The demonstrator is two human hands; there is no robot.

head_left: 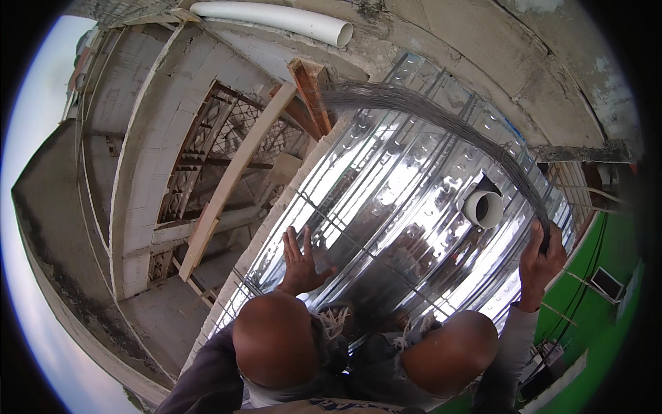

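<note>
My right hand point(540, 261) is closed around the near end of a long bundle of thin dark wire point(452, 123). From there the bundle arcs away to the far left, over shiny corrugated metal decking point(407, 169), and its far end is blurred. My left hand point(301, 266) holds nothing; its fingers are spread low over the decking's left side, and I cannot tell whether they touch it. Thin steel mesh bars point(321, 217) cross the decking. Between the wire and my knees, a short white pipe point(484, 209) pokes up through an opening in the metal.
A drop into a block-walled space point(141, 207) lies left of the decking, with a wooden beam point(234, 183) slanting across it. A long white pipe point(276, 19) rests on the far ledge. Wooden posts point(312, 96) stand at the far left corner. Green ground point(562, 303) shows below right.
</note>
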